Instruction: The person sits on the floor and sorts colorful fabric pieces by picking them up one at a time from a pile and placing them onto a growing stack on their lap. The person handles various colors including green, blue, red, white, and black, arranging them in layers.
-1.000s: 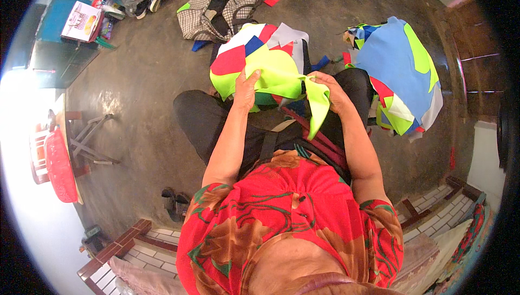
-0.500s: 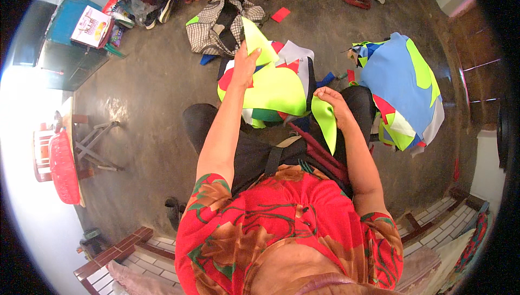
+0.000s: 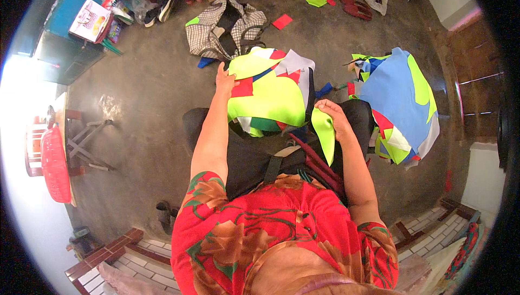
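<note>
A heap of cut fabric pieces (image 3: 271, 97) in neon yellow, red, white and grey lies in front of me between my knees. On its top left lies a loose neon yellow piece (image 3: 252, 63). At the heap's left edge, next to that piece and a red scrap (image 3: 242, 87), is my left hand (image 3: 225, 83), fingers apart and holding nothing. Over my right knee, my right hand (image 3: 333, 117) pinches a narrow neon yellow fabric piece (image 3: 324, 138), which hangs down from the fingers.
A second fabric heap, mostly light blue (image 3: 392, 94), sits to the right. Beyond the first heap lies a checked bag (image 3: 208, 30), with a red scrap (image 3: 282, 21) nearby. Shoes (image 3: 356, 8) lie farther back. At left stand a folding stand (image 3: 89, 141) and a teal cabinet (image 3: 67, 35).
My left hand has let go of the neon yellow piece it held raised; that piece now lies on the heap. The hand has shifted left. My right hand keeps its piece.
</note>
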A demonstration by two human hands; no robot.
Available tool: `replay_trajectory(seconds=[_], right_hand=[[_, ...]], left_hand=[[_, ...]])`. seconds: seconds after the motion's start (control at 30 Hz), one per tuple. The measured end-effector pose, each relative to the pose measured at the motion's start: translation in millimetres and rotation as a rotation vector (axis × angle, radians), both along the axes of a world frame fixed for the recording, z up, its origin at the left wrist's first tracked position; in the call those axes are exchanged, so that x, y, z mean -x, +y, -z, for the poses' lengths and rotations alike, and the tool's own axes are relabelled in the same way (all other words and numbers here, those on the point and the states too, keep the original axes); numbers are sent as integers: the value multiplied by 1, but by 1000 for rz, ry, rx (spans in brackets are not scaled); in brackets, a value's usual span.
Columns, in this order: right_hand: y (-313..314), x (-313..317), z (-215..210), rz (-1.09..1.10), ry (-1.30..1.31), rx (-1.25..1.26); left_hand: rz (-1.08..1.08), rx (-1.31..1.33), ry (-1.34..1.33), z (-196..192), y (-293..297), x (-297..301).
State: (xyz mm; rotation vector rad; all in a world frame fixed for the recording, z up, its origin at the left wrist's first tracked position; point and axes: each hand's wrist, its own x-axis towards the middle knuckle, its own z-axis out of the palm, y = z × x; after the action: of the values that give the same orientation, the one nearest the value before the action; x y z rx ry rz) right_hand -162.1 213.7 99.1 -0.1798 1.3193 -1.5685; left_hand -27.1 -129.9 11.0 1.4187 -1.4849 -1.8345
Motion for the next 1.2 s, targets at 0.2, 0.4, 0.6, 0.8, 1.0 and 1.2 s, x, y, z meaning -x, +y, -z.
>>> replay_trajectory(seconds=[0.2, 0.4, 0.6, 0.8, 1.0, 1.2], right_hand=[[-1, -1, 3, 11, 25, -28], [-1, 0, 3, 52, 28, -1], [-1, 5, 7, 141, -60, 73], [-1, 7, 9, 240, -104, 119], [3, 7, 14, 242, -69, 140], [2, 5, 13, 243, -60, 142]], left_hand=[[51, 274, -94, 9, 9, -7], [149, 848, -390, -9, 46, -10], [537, 445, 65, -30, 117, 1], [853, -316, 307, -63, 201, 3], [880, -434, 370, -76, 230, 8], [624, -345, 463, -72, 216, 8]])
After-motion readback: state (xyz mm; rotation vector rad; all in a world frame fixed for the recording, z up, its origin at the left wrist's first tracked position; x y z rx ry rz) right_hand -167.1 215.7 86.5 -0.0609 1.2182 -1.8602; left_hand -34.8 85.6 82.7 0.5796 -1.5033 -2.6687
